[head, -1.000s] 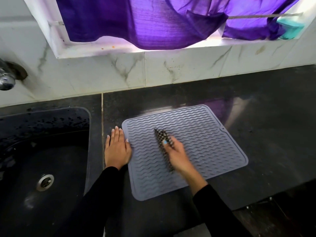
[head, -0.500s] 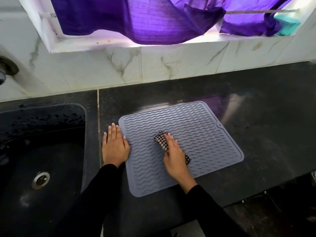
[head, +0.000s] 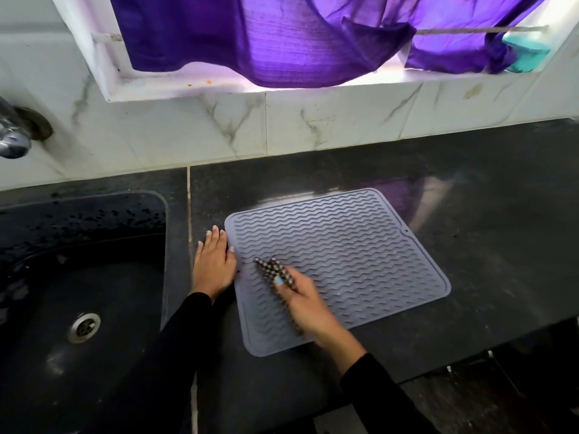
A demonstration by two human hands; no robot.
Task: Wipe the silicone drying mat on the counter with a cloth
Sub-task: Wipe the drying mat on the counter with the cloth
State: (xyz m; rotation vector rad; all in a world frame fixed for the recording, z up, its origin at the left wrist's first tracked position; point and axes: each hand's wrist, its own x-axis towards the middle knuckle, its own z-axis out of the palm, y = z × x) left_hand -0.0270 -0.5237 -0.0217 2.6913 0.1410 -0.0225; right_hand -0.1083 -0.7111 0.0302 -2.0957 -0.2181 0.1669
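A grey silicone drying mat with wavy ridges lies flat on the black counter. My right hand is on the mat's near-left part and holds a black-and-white checked cloth against the ridges; the hand and cloth are motion-blurred. My left hand lies flat with straight fingers on the counter, its fingertips touching the mat's left edge.
A black sink with a metal drain sits left of the mat, a tap above it. Behind stands a marble-tiled wall, and purple fabric hangs in the window recess. The counter's front edge runs near right.
My right hand has swept the cloth leftward and nearer across the mat. My left hand has stayed at the mat's left edge. The camera view has shifted slightly.
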